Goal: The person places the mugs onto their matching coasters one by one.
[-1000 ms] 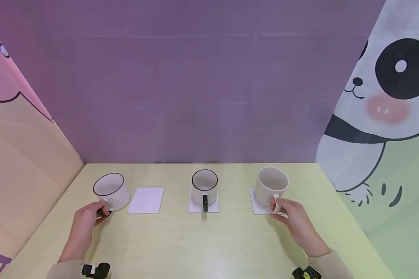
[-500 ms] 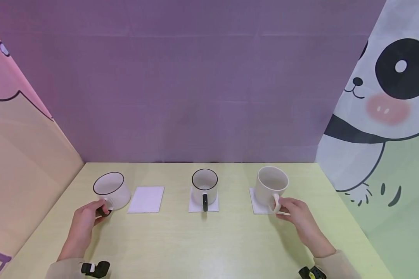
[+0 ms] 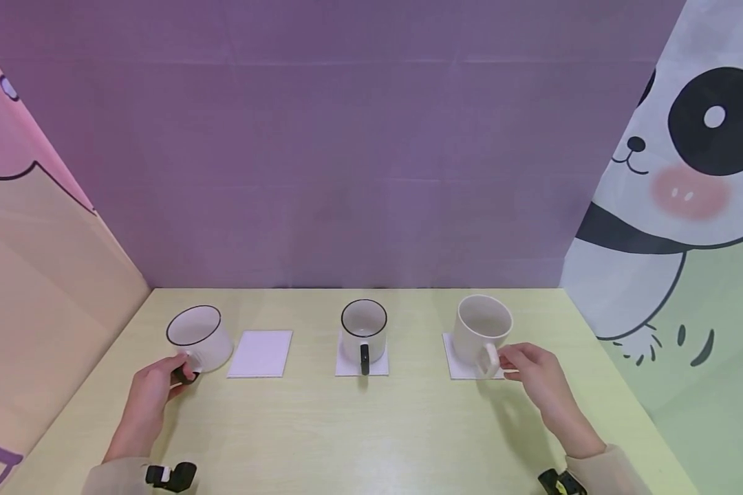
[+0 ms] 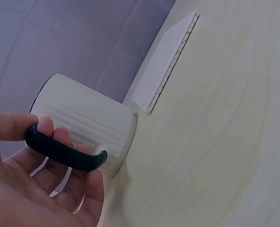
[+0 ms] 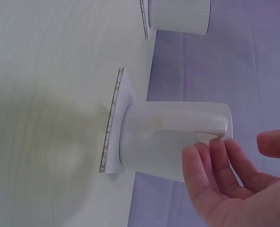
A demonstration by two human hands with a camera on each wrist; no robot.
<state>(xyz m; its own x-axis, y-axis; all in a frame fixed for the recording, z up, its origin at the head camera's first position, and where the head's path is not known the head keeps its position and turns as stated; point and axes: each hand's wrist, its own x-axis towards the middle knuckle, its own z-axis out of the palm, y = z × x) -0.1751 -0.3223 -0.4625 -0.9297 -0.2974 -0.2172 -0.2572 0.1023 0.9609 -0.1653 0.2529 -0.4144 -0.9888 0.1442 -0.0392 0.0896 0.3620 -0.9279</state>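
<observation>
On the left, a ribbed white mug with a black rim point(image 3: 207, 347) stands beside a square white coaster point(image 3: 260, 354). My left hand point(image 3: 151, 388) grips its black handle point(image 4: 62, 152), fingers passed through the loop. At the right, a plain white mug point(image 3: 479, 330) sits upright on another white coaster point(image 3: 461, 368), its white handle point(image 5: 187, 124) facing me. My right hand point(image 3: 535, 378) is just right of that handle. Its thumb point(image 5: 274, 143) is parted from the fingers, whose tips are right at the handle in the right wrist view.
Between them, a white mug with a black rim and handle point(image 3: 364, 330) stands on a third coaster point(image 3: 380, 371). The pale wooden table point(image 3: 322, 433) ends at a purple backdrop point(image 3: 347, 151), with printed cloth panels point(image 3: 706, 289) at both sides.
My right hand has let go of the plain white mug's handle and drawn back to the right. The mug stays on its coaster. My left hand keeps its grip, hardly moving.
</observation>
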